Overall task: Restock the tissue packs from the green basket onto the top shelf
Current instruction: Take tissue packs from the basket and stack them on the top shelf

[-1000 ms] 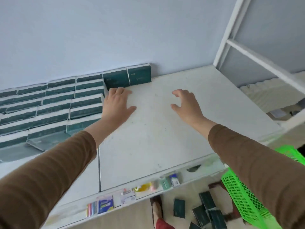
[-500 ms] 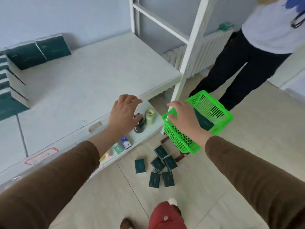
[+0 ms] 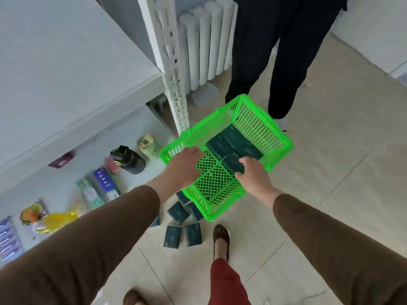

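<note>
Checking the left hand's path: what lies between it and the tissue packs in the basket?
Head view: only bare green mesh floor of the basket separates the left hand from the tissue packs.

A single head-worn, wide-angle view is directed steeply downward, close over the green basket point(image 3: 226, 150) and floor point(image 3: 330, 194).

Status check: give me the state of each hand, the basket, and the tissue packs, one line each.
left hand: open, fingers over the basket's near rim, holding nothing
right hand: gripping a pack inside the basket
green basket: upright, part full
tissue packs in basket: lying flat, bunched at the far end
tissue packs on floor: scattered beside the basket
</note>
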### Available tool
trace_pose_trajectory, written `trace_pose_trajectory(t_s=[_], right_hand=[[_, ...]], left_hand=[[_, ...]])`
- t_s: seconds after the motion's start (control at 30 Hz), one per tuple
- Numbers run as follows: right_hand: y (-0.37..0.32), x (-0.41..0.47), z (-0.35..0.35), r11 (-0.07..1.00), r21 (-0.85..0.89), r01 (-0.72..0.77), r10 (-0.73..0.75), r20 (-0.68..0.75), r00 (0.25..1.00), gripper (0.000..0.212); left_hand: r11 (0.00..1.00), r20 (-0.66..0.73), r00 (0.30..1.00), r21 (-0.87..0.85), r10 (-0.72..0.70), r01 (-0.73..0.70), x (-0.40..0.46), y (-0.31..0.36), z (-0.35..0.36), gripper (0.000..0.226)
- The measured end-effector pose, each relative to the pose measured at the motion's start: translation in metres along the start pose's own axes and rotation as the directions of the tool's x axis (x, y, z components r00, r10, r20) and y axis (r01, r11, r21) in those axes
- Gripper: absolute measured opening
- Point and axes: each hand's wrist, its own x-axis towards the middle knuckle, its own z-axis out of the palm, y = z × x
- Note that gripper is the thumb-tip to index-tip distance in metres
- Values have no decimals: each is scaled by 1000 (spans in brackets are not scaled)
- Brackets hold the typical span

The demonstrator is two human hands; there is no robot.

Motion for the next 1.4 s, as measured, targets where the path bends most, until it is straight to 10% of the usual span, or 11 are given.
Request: trace_pose_trajectory(t_s=[0.5, 0.93, 1.17, 1.4], right_hand=[[92, 209, 121, 965, -238, -112, 147, 134, 980, 42], [92, 202, 150, 877, -458, -147, 180, 29, 983, 38], [58, 149, 68, 989, 119, -83, 62, 170, 983, 56], [-100, 20, -24, 947, 270, 174, -222, 159, 962, 69]], left_hand=[[938, 183, 983, 339, 5, -68, 265, -28, 171, 55], [729, 119, 988, 668, 95, -150, 228, -41, 174, 33], [958, 2, 976, 194, -218, 213, 112, -44, 99, 59], [911, -182, 910, -256, -373, 323, -105, -87, -47, 43]])
